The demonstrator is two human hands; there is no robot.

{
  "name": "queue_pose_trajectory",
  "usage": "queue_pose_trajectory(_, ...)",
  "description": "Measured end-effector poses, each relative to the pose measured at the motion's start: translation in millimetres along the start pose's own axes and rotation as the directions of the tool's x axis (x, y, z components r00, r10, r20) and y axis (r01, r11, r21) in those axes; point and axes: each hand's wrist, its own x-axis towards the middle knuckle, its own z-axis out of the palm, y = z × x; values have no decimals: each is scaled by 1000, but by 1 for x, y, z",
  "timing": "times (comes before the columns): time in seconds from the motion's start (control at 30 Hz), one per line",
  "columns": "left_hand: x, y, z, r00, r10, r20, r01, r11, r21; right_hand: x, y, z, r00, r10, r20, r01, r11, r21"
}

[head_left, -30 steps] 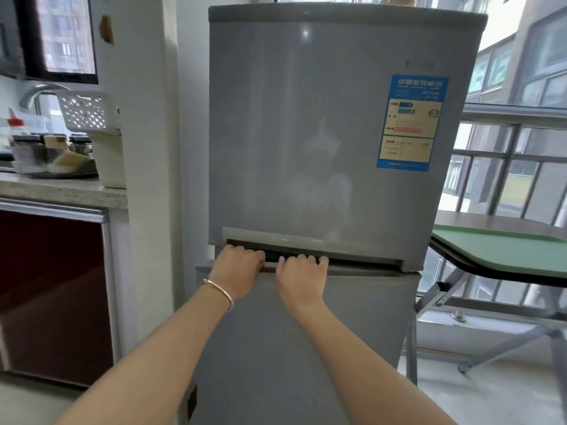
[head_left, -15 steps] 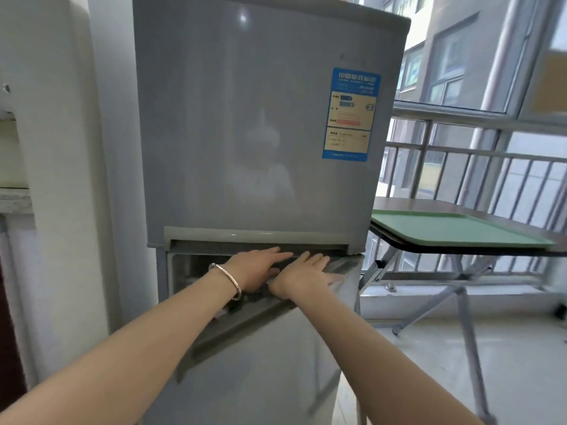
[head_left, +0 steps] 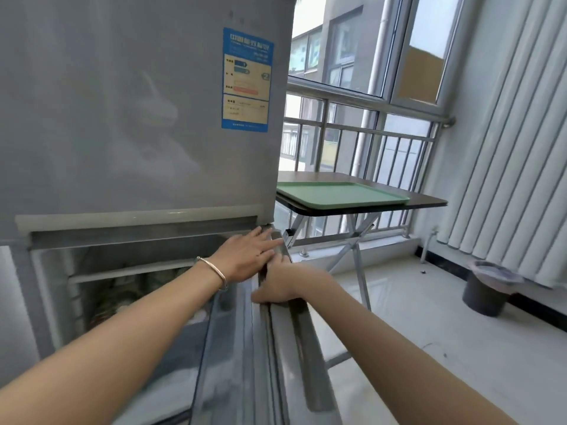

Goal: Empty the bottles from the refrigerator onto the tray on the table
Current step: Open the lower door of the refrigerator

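A grey two-door refrigerator [head_left: 122, 111] fills the left. Its lower door [head_left: 270, 348] stands swung wide open toward me, edge-on. My left hand [head_left: 245, 256], bracelet at the wrist, lies flat with fingers spread on the door's top edge. My right hand [head_left: 276, 286] grips that top edge just below, fingers wrapped round it. Inside the lower compartment [head_left: 129, 289] I see a white shelf and dim shapes; I cannot make out bottles. A green tray [head_left: 337, 194] lies bare on the dark folding table [head_left: 426, 200] to the right of the refrigerator.
A metal railing [head_left: 368, 130] and windows run behind the table. White radiator ribs [head_left: 506, 148] line the right wall, with a dark waste bin [head_left: 487, 289] below. The pale tiled floor [head_left: 429, 332] stretches between the door and the bin.
The lower door has swung from shut to wide open, with both hands on its top edge. My view has turned right, so the tray, table and radiator now show.
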Motion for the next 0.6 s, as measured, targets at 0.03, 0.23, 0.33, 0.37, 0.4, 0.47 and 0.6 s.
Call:
queue_pose_trajectory(0.03, 4, 8, 4, 1000, 13, -4, -13, 1000, -14, -6, 12, 0, 1000, 0, 0, 0, 1000, 3)
queue_pose_trajectory(0.23, 27, 48, 20, 1000, 13, -2, -13, 995, -101, -9, 76, 0, 999, 16, 42, -16, 1000, -3)
queue_pose_trajectory(0.33, 42, 62, 30, 1000, 5, -6, -5, 994, -112, -9, 96, 5, 998, 65, -1, -65, 996, -61)
queue_pose_trajectory(0.37, 47, 66, 34, 1000, 4, -10, -5, 995, -102, -9, 103, 7, 995, 94, -19, -95, 993, -67)
queue_pose_trajectory(0.4, 52, 68, 37, 1000, 1, -15, -2, 996, -95, -8, 110, 9, 992, 117, -42, -120, 990, -75)
queue_pose_trajectory(0.47, 60, 76, 42, 1000, -9, -22, 6, 996, -93, -10, 124, 13, 987, 138, -87, -146, 985, -93)
queue_pose_trajectory(0.6, 69, 85, 47, 999, -19, -39, 16, 996, -85, -4, 143, 15, 974, 171, -152, -191, 972, -133)
